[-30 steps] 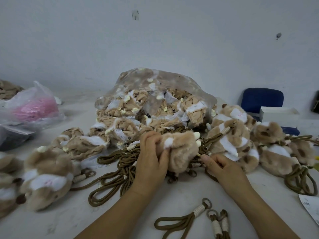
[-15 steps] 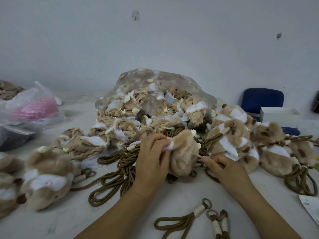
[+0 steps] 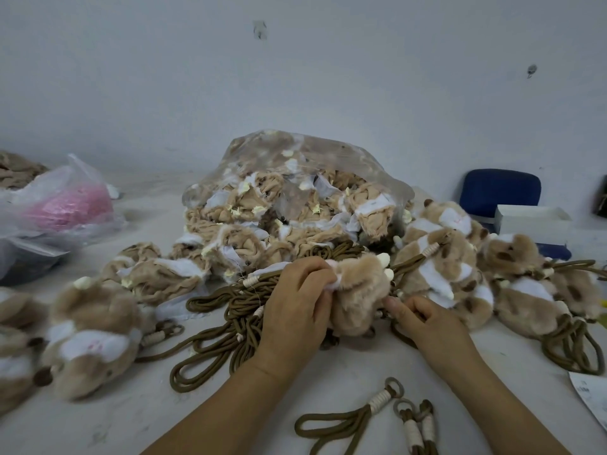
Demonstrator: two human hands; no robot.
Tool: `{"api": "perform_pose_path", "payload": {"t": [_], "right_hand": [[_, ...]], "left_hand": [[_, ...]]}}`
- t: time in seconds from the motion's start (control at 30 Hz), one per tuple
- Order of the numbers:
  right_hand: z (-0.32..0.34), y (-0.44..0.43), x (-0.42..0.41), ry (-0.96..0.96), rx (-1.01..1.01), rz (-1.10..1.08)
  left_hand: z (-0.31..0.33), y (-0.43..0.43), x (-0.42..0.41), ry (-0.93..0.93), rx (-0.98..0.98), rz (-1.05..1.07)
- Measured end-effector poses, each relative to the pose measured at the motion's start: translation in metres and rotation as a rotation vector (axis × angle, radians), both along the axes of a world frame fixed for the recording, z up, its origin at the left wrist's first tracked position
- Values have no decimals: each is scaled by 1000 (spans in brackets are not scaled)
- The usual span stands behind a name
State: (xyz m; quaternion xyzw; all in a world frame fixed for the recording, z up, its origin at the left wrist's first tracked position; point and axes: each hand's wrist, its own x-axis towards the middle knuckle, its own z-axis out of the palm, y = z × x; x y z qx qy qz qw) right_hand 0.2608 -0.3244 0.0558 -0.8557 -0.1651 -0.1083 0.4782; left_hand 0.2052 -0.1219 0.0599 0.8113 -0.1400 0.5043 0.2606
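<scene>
My left hand (image 3: 295, 300) pinches the tan plush toy (image 3: 359, 292) by its white edge. The toy lies at that hand's 3 o'clock, over the brown cords (image 3: 243, 307), long axis 1 to 7. My right hand (image 3: 425, 320) curls against the toy's 4 o'clock side; I can't tell whether it grips anything.

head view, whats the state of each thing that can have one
tan plush toy: plump, held between both hands
left hand: pinches the toy's white patch
right hand: fingers curled at the toy's lower edge, grip hidden
clear plastic bag of tan skins: open in front, skins spilling out
brown cord loop with ring: lying loose, unattached
</scene>
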Motion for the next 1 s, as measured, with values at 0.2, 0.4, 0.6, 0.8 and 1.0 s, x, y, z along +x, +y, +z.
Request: {"api": "perform_pose_path", "payload": {"t": [0.2,0.4,0.6,0.8,1.0], "right_hand": [[0,-1,0,-20,6,16],[-2,-3,2,-12,29,33],[0,1,-2,17,72,70],[1,5,-7,41,67,76],[2,5,-6,8,57,61]], "left_hand": [[1,-2,0,-75,36,3],[0,-1,-1,-51,-28,-28],[-1,-2,-1,-34,-19,-40],[-2,-8,-2,-71,-18,-75],[-1,-11,-3,16,-97,-65]]}}
